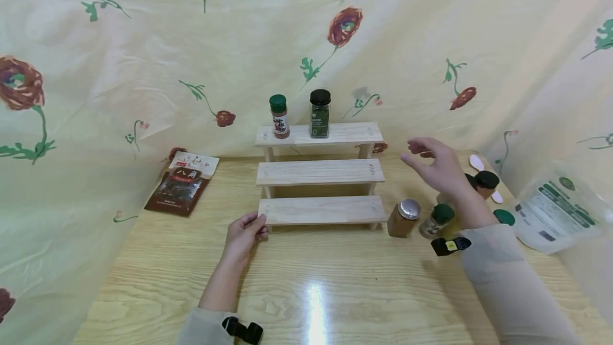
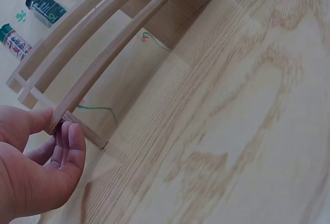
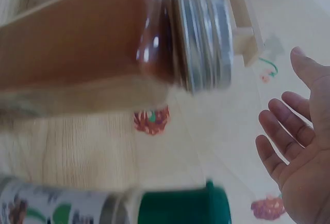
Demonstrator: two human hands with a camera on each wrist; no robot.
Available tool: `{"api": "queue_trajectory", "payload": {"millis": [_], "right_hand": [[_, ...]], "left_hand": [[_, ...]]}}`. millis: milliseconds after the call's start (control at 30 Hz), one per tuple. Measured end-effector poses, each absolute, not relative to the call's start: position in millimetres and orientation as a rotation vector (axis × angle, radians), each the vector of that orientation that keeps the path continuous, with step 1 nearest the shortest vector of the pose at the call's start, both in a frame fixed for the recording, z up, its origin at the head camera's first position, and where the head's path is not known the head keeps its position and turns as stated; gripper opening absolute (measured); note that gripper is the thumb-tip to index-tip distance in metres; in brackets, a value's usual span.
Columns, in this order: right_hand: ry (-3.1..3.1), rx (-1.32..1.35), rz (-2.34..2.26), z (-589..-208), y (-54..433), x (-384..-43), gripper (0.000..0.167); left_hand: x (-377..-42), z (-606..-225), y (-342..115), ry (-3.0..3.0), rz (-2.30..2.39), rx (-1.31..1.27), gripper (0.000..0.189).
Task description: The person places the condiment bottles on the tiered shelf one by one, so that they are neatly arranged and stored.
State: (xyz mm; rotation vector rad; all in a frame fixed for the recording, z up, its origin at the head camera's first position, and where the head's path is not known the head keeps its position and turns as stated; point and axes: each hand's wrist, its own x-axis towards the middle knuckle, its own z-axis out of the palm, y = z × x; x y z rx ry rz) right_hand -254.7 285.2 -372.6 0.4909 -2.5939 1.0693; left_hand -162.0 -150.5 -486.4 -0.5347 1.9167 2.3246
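A three-tier wooden shelf [image 1: 322, 172] stands against the back wall. At the left end of its lowest step, my left hand [image 1: 245, 236] pinches the board between thumb and fingers, as the left wrist view also shows. My right hand [image 1: 438, 166] is in the air right of the shelf, fingers loosely bent and holding nothing. On the top step stand a green-capped spice jar [image 1: 280, 117] and a black-lidded jar of green herbs [image 1: 320, 114]. Below the right hand are a silver-lidded jar of brown powder [image 1: 403, 219] and another green-capped jar [image 1: 436, 221].
A brown packet [image 1: 183, 183] leans at the back left. Under the right forearm are a black-lidded jar [image 1: 486, 183] and a green lid [image 1: 504, 217]. A clear pouch with green print [image 1: 557, 209] rests by the right wall, and a white spoon [image 1: 476, 162] lies behind the jars.
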Motion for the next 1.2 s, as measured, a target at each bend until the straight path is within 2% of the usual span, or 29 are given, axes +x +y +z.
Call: {"api": "queue_trajectory", "payload": {"millis": [1200], "right_hand": [[-2.802, 0.379, 0.79, -392, 387, -216, 0.048]], "left_hand": [[-158, -486, -151, 1.885, 2.368, -0.514, 0.049]]}}
